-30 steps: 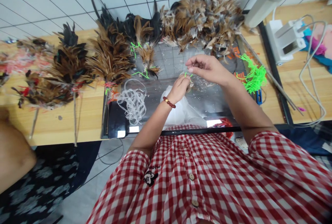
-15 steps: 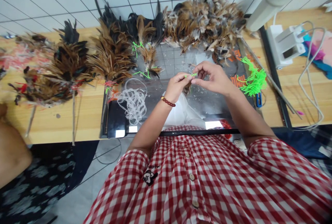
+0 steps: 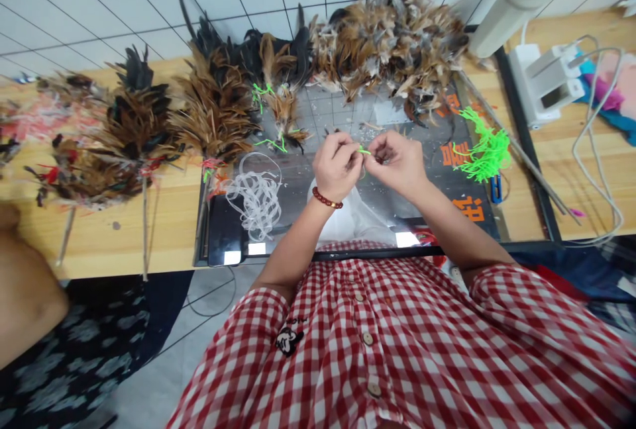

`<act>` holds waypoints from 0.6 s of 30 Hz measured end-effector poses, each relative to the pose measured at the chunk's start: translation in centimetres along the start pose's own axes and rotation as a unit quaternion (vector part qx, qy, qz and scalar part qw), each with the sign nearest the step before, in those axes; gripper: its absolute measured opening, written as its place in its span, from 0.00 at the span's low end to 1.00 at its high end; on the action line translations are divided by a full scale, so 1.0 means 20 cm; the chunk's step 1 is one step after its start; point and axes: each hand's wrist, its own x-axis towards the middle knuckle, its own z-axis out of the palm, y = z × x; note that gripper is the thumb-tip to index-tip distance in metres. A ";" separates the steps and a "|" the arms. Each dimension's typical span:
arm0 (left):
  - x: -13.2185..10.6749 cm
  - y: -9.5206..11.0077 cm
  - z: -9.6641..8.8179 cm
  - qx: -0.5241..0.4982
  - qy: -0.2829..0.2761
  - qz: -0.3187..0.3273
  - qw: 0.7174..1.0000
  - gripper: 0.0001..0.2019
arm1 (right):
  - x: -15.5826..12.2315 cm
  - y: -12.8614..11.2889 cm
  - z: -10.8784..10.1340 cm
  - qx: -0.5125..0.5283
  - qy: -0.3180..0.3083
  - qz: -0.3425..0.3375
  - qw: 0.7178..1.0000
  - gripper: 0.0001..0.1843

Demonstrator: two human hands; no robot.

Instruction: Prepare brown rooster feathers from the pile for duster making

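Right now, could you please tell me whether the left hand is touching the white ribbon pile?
Apart: the head view shows dark surface between the left hand and the white ribbon pile.

The table [image 3: 116,247] is smooth, pale, grained wood; the dark panel [image 3: 397,202] on it is glossy, glass-like. The green strand [image 3: 364,151] and yarn bundle [image 3: 485,149] look matt and fibrous, the feather pile [image 3: 387,42] soft and ragged. Clear ribbon [image 3: 257,202] shines like plastic. The power strip [image 3: 527,78] is smooth white plastic, the shirt [image 3: 338,349] matt cloth.

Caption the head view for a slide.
Both hands hold a green strand, brown feathers beyond, tangled pale strips to the left.
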 end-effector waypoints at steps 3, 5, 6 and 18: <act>-0.02 0.01 0.01 -0.033 0.022 0.018 0.999 0.15 | 0.00 0.01 0.04 0.102 0.018 0.040 0.994 0.19; -0.02 0.00 0.01 -0.035 0.028 0.033 0.998 0.16 | 0.00 0.01 0.05 0.145 0.014 0.046 0.988 0.22; -0.02 0.00 0.01 -0.030 0.029 0.043 0.998 0.16 | 0.00 0.01 0.05 0.155 0.014 0.047 0.987 0.22; 0.01 -0.01 -0.01 -0.031 0.035 0.116 0.992 0.14 | -0.03 0.01 0.03 0.099 0.026 0.046 0.994 0.19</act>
